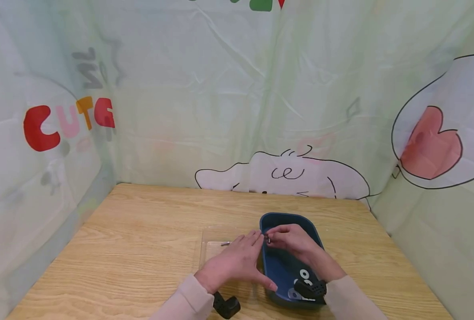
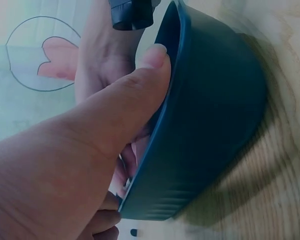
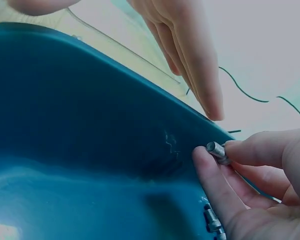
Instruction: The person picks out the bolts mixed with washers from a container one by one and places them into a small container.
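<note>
A deep blue plastic bin [image 1: 276, 263] stands on the table in front of me. My right hand [image 1: 293, 242] reaches over its far left part, thumb and fingertips pinching a small metal bolt [image 3: 218, 151]. Several similar bolts [image 3: 211, 218] lie on the bin floor below, partly hidden by the fingers. My left hand [image 1: 240, 258] is at the bin's left side, fingers extended along the rim. Its thumb [image 2: 150, 65] reaches over the near part of that rim. A clear plastic tray [image 1: 203, 244], partly covered by the left hand, holds a small metal piece [image 1: 225, 243].
The wooden table [image 1: 141, 231] extends around the bin and tray. A printed curtain [image 1: 189, 111] hangs behind it and at both sides. Black wrist cameras [image 1: 225, 306] sit at both wrists, the right one over the bin's near end.
</note>
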A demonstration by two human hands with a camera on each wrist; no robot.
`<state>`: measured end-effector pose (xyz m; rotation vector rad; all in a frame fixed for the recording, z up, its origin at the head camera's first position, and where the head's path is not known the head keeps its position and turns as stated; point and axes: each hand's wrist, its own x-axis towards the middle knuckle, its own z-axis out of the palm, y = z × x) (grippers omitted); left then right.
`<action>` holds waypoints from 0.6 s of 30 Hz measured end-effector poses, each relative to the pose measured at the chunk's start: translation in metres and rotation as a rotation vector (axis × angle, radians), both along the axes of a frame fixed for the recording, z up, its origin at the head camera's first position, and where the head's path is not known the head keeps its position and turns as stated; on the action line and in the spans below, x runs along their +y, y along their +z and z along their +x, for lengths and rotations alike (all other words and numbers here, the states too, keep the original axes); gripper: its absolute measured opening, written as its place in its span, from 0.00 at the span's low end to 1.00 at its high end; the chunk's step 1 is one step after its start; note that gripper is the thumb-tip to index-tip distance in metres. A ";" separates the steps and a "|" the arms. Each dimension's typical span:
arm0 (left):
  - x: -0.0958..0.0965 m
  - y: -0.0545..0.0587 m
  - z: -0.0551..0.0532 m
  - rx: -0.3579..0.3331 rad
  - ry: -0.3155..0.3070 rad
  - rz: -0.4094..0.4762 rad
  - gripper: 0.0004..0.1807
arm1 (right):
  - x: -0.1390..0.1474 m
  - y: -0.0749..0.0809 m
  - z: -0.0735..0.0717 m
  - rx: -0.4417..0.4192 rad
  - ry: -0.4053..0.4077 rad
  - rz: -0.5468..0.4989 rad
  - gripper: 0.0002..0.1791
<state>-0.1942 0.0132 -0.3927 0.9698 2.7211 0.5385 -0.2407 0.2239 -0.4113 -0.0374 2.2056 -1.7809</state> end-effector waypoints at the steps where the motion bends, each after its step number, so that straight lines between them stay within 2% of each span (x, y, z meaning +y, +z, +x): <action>1: -0.001 0.002 0.000 -0.001 0.002 0.001 0.67 | 0.001 0.001 0.000 0.002 0.003 -0.001 0.17; 6: -0.007 0.008 -0.001 0.009 0.023 -0.012 0.67 | 0.004 0.008 0.001 0.022 0.027 -0.007 0.17; 13: -0.021 0.010 -0.003 0.064 0.069 -0.048 0.67 | -0.001 0.018 0.002 0.045 0.069 -0.011 0.17; 18: -0.031 0.011 -0.002 0.053 0.104 -0.041 0.68 | -0.008 0.024 0.005 0.063 0.110 -0.032 0.19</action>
